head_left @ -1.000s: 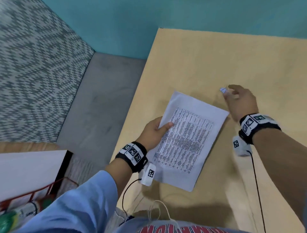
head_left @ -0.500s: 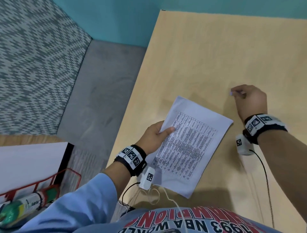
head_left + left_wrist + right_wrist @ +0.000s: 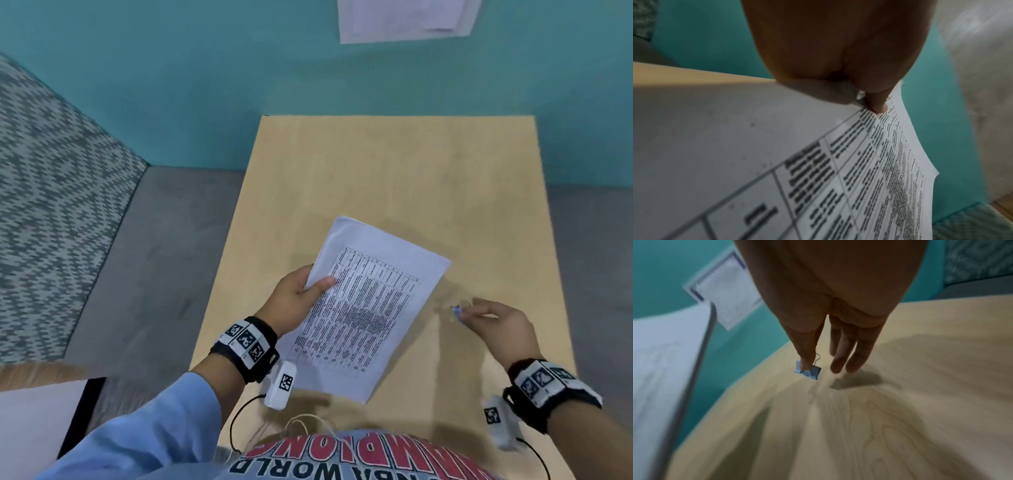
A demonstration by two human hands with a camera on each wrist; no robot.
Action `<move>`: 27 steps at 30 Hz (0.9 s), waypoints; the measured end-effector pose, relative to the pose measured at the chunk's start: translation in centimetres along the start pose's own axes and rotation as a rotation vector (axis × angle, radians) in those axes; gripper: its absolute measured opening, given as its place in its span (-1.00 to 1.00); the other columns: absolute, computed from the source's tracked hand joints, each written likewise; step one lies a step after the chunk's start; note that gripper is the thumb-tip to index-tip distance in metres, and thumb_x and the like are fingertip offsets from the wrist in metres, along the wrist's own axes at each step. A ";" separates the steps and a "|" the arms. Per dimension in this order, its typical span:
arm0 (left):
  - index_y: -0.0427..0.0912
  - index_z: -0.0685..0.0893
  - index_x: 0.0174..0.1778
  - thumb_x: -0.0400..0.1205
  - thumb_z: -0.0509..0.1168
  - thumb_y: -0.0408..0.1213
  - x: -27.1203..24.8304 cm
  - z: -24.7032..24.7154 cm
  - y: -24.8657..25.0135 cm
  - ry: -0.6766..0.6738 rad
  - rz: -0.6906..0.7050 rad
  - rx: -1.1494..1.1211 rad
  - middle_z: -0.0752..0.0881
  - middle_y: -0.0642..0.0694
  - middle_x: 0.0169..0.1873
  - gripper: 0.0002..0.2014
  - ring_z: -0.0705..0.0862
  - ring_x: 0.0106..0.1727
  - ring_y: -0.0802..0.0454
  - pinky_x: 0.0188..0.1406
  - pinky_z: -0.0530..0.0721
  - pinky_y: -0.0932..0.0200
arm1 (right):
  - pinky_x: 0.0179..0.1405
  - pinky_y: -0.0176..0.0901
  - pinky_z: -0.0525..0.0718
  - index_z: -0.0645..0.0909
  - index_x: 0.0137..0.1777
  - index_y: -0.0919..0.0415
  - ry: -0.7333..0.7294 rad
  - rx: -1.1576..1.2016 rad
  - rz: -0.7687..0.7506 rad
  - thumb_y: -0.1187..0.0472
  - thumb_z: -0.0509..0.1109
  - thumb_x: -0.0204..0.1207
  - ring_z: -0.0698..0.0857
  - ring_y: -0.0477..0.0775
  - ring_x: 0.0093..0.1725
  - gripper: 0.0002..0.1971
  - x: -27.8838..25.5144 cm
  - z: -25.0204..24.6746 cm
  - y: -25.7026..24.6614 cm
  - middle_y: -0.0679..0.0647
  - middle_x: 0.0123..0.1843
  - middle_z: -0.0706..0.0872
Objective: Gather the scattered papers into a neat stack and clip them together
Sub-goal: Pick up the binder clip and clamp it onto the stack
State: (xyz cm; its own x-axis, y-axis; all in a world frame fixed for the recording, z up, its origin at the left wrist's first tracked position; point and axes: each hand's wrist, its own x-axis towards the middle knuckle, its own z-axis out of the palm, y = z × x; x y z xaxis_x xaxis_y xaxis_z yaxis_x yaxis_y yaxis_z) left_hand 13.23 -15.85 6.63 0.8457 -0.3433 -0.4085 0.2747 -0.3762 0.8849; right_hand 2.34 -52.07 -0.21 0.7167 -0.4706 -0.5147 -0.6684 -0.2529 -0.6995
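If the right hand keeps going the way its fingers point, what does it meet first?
Most likely the right-hand long edge of the paper stack, held up by the left hand. The right hand points at it, pinching a blue binder clip that would touch first. Depth is uncertain; it might pass under.

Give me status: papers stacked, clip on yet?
Gathering looks done: the left hand grips the paper stack by its edge above the table. In hand: the right hand pinches a blue binder clip, apart from the stack. Left: clipping the sheets together.
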 end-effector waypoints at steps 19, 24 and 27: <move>-0.08 0.78 0.03 0.76 0.36 0.16 -8.5 1.4 7.1 0.168 0.373 0.131 0.71 -0.19 -0.34 -0.65 0.60 -0.27 0.01 -0.17 0.58 0.01 | 0.08 -0.69 0.52 0.85 -0.02 -0.13 0.217 0.030 -0.849 0.14 0.76 0.36 0.73 -0.52 0.04 -0.76 -18.7 -7.5 -17.5 -0.68 0.01 0.76; 0.25 0.66 -0.10 0.81 0.34 0.00 -10.5 0.9 7.9 0.227 0.582 0.338 0.48 0.02 -0.45 -0.84 0.40 -0.40 0.06 -0.34 0.48 0.06 | 0.11 -0.62 0.58 0.88 -0.13 0.14 0.308 -0.017 -0.966 0.26 0.76 0.38 0.80 -0.24 0.09 -0.87 -19.5 -7.7 -18.0 -0.26 -0.12 0.87; 0.33 0.67 0.12 0.82 0.34 -0.25 -11.4 0.5 8.1 0.218 0.683 0.461 0.71 0.32 -0.25 -0.74 0.59 -0.32 0.26 -0.22 0.59 0.29 | 0.07 -0.58 0.61 0.88 -0.17 0.17 0.304 -0.043 -0.980 0.28 0.77 0.36 0.80 -0.14 0.06 -0.88 -19.7 -7.7 -17.9 -0.16 -0.15 0.88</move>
State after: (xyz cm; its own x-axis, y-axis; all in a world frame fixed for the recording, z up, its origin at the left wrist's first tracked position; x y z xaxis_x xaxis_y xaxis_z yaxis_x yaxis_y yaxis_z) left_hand 5.58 -15.38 18.35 0.8403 -0.4664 0.2763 -0.5016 -0.4757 0.7226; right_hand -1.36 -44.82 26.28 0.8745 -0.2335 0.4251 0.1728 -0.6689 -0.7230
